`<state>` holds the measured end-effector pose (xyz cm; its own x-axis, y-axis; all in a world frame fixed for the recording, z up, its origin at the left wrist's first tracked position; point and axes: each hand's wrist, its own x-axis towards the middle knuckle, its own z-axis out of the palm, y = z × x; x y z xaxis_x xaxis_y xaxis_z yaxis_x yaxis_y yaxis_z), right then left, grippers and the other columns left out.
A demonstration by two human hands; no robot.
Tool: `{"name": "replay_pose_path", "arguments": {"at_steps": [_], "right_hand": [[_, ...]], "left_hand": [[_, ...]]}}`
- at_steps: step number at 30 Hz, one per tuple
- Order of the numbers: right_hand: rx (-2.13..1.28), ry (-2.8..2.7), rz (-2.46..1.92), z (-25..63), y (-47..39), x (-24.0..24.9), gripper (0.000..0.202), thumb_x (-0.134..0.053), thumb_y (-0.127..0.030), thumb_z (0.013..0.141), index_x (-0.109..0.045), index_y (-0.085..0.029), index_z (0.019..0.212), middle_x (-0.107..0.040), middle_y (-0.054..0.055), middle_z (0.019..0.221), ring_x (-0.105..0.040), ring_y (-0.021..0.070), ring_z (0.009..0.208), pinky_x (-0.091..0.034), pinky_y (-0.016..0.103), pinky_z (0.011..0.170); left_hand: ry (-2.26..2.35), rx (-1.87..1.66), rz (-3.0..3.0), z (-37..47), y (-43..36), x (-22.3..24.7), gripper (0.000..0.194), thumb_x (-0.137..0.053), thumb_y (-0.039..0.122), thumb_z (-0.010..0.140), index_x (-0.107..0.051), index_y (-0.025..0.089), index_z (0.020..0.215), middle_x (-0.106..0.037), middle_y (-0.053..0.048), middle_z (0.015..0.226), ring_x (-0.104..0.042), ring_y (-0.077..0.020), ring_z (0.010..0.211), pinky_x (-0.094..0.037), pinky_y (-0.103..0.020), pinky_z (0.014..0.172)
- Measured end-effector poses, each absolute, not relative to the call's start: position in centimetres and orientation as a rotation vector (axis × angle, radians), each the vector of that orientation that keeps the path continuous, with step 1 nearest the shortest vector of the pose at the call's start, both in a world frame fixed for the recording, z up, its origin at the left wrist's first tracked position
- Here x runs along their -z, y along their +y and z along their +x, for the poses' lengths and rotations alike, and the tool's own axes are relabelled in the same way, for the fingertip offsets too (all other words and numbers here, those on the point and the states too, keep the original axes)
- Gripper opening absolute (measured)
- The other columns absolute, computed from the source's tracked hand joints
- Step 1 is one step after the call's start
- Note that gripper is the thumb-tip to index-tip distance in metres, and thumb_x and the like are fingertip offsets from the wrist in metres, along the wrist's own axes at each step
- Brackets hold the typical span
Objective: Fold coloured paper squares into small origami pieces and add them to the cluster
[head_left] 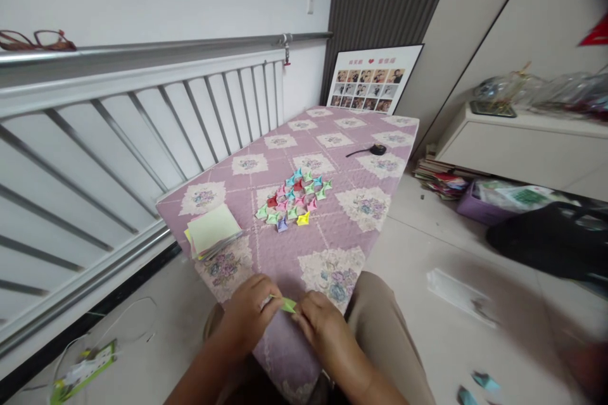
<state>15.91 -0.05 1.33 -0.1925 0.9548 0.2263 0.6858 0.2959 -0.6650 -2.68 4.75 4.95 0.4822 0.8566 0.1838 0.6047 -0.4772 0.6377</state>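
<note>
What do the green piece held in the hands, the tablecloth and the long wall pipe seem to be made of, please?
The green piece looks like matte paper: thin and angular. The tablecloth seems dull fabric, faintly puckered, though the fibre is unclear. The wall pipe is probably metal, given its smooth grey sheen.

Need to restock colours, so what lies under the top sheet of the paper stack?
Below the pale top sheet, edges of more sheets show, with yellow paper poking out at the left. Their covered faces and exact number cannot be seen.
</note>
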Motion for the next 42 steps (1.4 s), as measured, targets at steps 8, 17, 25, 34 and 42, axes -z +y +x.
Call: {"name": "replay_pose_path", "arguments": {"at_steps": [8, 17, 25, 34, 42], "right_hand": [[-1.394, -1.326, -1.36, 15.2, 2.0, -1.4, 0.021, -0.052, -0.036, 0.082, -0.048, -0.021, 0.068, -0.044, -0.006, 0.059, -0.041, 0.0102, 0.055, -0.035, 0.022, 0.055], [-1.082, -1.415, -1.722, 16.9, 3.1, 3.7, 0.008, -0.05, -0.021, 0.078, -0.048, -0.023, 0.086, -0.053, -0.004, 0.062, -0.053, 0.015, 0.059, -0.039, 0.024, 0.057], [-0.857, -1.687, -1.852, 17.0, 2.4, 3.7, 0.007, -0.048, -0.017, 0.084, -0.053, -0.021, 0.083, -0.062, 0.003, 0.076, -0.059, 0.0194, 0.076, -0.039, 0.028, 0.07], [-0.417, -2.24, -1.536, 18.4, 2.1, 4.2, 0.018, -0.049, -0.008, 0.085, -0.062, -0.021, 0.082, -0.061, 0.004, 0.086, -0.054, 0.0191, 0.084, -0.04, 0.029, 0.077], [-0.535, -2.228, -1.503, 18.8, 1.2, 3.7, 0.006, -0.063, -0.016, 0.08, -0.062, -0.021, 0.083, -0.06, 0.003, 0.091, -0.052, 0.0205, 0.093, -0.039, 0.032, 0.082]], "left_hand": [[1.279, -0.682, 1.808, -1.1, 9.8, -7.2, 0.02, -0.054, 0.032, 0.081, -0.062, 0.019, 0.068, -0.061, 0.003, 0.064, -0.056, -0.0138, 0.063, -0.042, -0.023, 0.058], [1.408, -0.683, 2.083, -0.4, 3.2, 1.4, 0.028, -0.051, 0.022, 0.081, -0.065, 0.021, 0.105, -0.064, -0.008, 0.111, -0.056, -0.0237, 0.105, -0.043, -0.04, 0.094], [1.497, -0.295, 2.269, 0.2, -0.6, 4.7, 0.042, -0.062, 0.03, 0.08, -0.059, 0.026, 0.122, -0.056, -0.004, 0.133, -0.044, -0.0294, 0.124, -0.031, -0.048, 0.105], [1.471, -0.374, 2.31, 0.2, 0.5, 3.8, 0.022, -0.055, 0.022, 0.087, -0.066, 0.026, 0.106, -0.064, -0.003, 0.118, -0.052, -0.0259, 0.11, -0.038, -0.044, 0.097], [1.44, -0.475, 2.202, -0.2, 1.8, 3.6, 0.016, -0.057, 0.027, 0.085, -0.068, 0.022, 0.096, -0.066, -0.005, 0.105, -0.056, -0.0241, 0.098, -0.041, -0.04, 0.089]]}}
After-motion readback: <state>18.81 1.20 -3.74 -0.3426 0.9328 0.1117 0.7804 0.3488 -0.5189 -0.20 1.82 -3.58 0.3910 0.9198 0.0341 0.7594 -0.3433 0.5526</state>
